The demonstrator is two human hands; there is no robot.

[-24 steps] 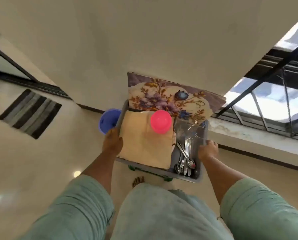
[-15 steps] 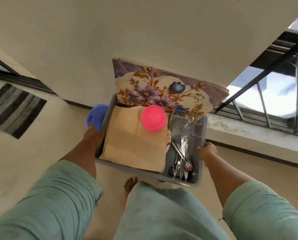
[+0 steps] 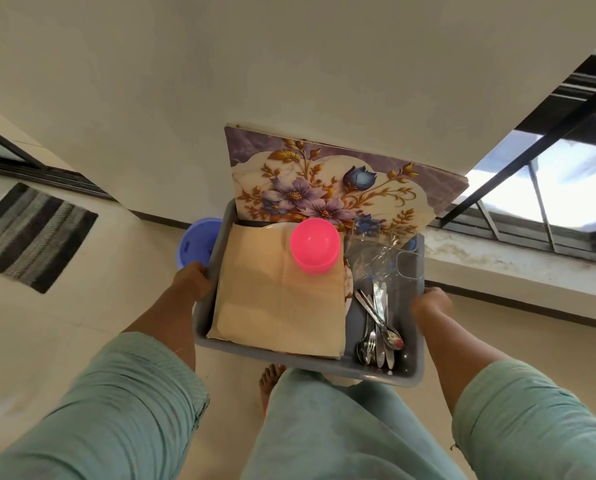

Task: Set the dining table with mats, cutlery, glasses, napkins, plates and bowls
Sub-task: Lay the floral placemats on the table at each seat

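Nothing is laid yet; no tabletop is in view, so every setting step seems left. The grey tub (image 3: pixel 310 367) is carried at 12 o'clock, left hand (image 3: pixel 191 280) and right hand (image 3: pixel 431 304) curling fingers over its side rims. Inside: cutlery (image 3: pixel 379 332) at 1, napkins (image 3: pixel 279 296), pink bowl (image 3: pixel 314 245), glasses (image 3: pixel 379 251), floral mats (image 3: pixel 331 181) farthest.

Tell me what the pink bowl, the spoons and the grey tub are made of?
The pink bowl looks like plastic: a bright, even colour with a soft sheen. The spoons and other cutlery look like polished steel, silvery and mirror-bright. The grey tub is probably matte plastic, with smooth, rounded walls and rim; the left hand and right hand grip its sides.
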